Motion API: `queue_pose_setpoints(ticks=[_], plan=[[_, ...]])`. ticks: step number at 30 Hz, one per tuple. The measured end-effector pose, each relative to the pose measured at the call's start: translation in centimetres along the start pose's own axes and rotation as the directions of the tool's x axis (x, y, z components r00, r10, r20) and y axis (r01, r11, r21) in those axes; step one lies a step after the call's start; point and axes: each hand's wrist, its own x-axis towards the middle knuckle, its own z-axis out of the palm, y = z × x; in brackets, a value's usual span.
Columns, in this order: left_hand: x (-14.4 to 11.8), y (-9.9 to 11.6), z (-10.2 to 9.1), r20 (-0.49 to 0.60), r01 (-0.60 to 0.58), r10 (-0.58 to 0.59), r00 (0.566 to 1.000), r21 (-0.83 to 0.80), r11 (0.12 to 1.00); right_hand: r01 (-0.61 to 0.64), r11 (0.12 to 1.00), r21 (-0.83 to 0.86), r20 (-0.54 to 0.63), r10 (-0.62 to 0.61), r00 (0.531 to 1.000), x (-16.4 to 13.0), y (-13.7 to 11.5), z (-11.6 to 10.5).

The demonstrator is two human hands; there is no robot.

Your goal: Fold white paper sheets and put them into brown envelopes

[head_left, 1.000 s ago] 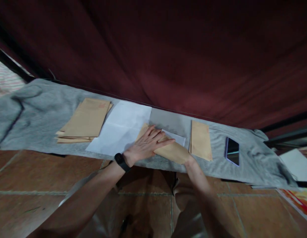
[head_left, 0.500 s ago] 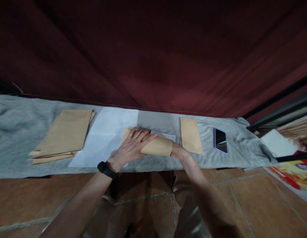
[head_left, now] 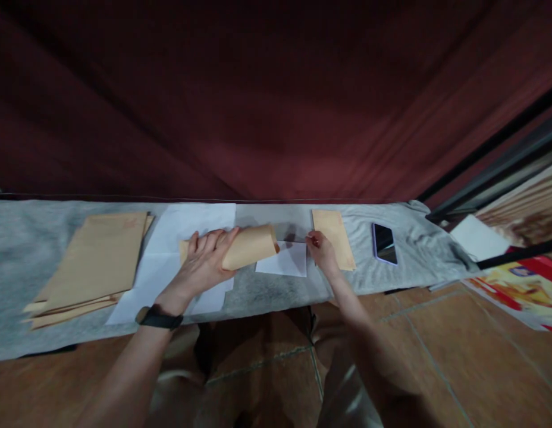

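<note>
My left hand [head_left: 203, 264] grips a brown envelope [head_left: 249, 245] and holds it bulged, its mouth turned to the right. Just right of that mouth lies a small folded white sheet [head_left: 284, 260] on the grey cloth [head_left: 267, 291]. My right hand [head_left: 320, 251] pinches the upper right corner of this sheet. A single brown envelope [head_left: 333, 236] lies flat right behind my right hand. Under my left hand spreads a large unfolded white paper [head_left: 178, 249].
A stack of brown envelopes [head_left: 91, 261] lies at the left on the cloth. A phone [head_left: 383, 243] rests face up at the right. A dark red curtain [head_left: 276, 101] hangs behind. White paper [head_left: 479, 238] and a colourful print [head_left: 521, 285] lie far right on the tiled floor.
My right hand came out of the envelope's right end and moved to the folded white sheet, now uncovered. My left hand drew the envelope to the left. The view swung leftward.
</note>
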Motion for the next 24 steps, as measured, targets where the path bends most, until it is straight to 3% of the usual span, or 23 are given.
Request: queue_pose_setpoints(ticks=[3,7,15,24], plan=[[-0.3,-1.2,0.4,0.04,0.041,-0.041,0.998,-0.001,0.999,-0.025,0.943,-0.331,-0.003,0.026,1.0,-0.9,0.5,0.2],[-0.6,-2.7,1.1,0.112,0.08,-0.078,0.991,-0.018,0.997,-0.031,0.873,-0.487,0.078,0.079,0.994,-1.8,-0.1,0.9],[-0.2,-3.0,1.0,0.195,0.145,-0.129,0.972,-0.069,0.987,-0.044,0.866,-0.498,0.105,0.111,0.988,-2.2,-0.8,1.1],[-0.2,-2.9,1.0,0.2,0.152,-0.139,0.97,-0.052,0.987,-0.045,0.941,-0.335,0.066,0.071,0.995,-1.9,-0.6,1.9]])
